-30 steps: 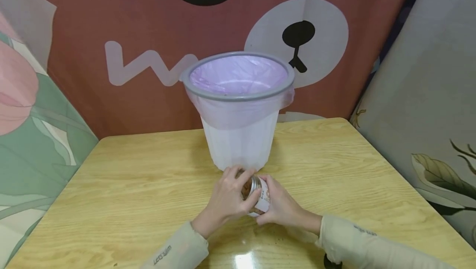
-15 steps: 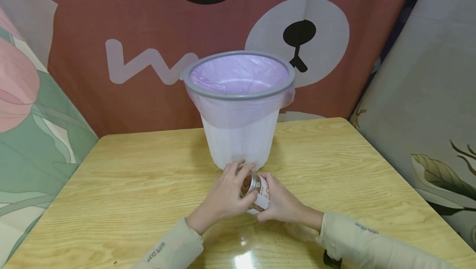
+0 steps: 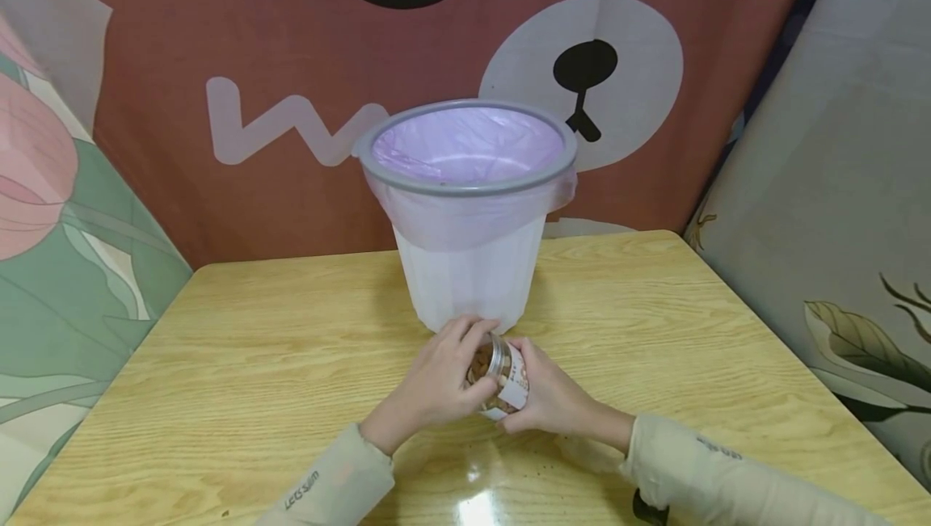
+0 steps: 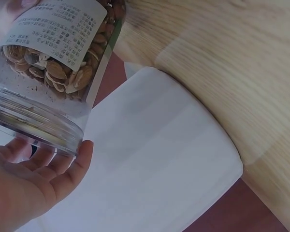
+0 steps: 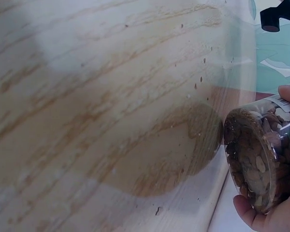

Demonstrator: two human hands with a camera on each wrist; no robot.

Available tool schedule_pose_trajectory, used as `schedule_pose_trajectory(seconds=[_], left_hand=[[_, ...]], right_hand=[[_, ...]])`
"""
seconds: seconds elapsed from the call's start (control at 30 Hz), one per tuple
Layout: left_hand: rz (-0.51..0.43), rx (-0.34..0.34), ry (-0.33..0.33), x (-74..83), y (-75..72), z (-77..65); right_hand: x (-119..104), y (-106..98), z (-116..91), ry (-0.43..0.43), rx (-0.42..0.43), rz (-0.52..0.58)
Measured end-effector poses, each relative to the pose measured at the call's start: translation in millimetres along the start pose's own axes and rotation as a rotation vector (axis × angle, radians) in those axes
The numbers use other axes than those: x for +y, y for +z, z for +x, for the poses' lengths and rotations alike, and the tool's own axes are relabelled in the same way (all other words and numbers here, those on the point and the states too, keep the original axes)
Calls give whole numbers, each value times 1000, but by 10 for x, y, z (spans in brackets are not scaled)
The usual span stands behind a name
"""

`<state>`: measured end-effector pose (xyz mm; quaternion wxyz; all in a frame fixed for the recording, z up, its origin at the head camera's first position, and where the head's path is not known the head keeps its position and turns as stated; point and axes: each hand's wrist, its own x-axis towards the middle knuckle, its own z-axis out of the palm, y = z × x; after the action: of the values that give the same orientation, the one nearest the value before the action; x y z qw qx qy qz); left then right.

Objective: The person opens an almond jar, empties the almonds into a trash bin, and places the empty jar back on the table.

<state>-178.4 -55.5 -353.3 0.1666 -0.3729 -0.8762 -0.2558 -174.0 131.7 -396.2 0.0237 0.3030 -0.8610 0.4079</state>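
Note:
A clear jar of almonds with a white label is held tilted above the table, its rimmed lid end toward the left. My right hand grips the jar's body. The fingers of my left hand curl round the lid end, thumb in front and the others over the top. In the left wrist view, these fingertips lie along the clear end, with almonds showing behind the label. The jar's bottom faces the right wrist camera, with a right-hand finger at its edge.
Just beyond my hands stands a white bin with a grey rim and a pinkish-purple liner. Small dark crumbs lie on the wooden table. Printed cloths hang behind and at both sides.
My left hand and forearm have shifted slightly left, and the left fingers have turned a little around the jar's end. The right hand and jar stay nearly in place.

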Motion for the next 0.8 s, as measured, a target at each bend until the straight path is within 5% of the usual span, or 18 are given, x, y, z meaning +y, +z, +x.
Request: schedule_pose_trajectory(seconds=[0.37, 0.8], left_hand=[[46, 3, 45, -30, 22, -3], [66, 10, -58, -12, 45, -15]], right_hand=[[1, -5, -4, 27, -22, 46], [-1, -7, 6, 11, -28, 69]])
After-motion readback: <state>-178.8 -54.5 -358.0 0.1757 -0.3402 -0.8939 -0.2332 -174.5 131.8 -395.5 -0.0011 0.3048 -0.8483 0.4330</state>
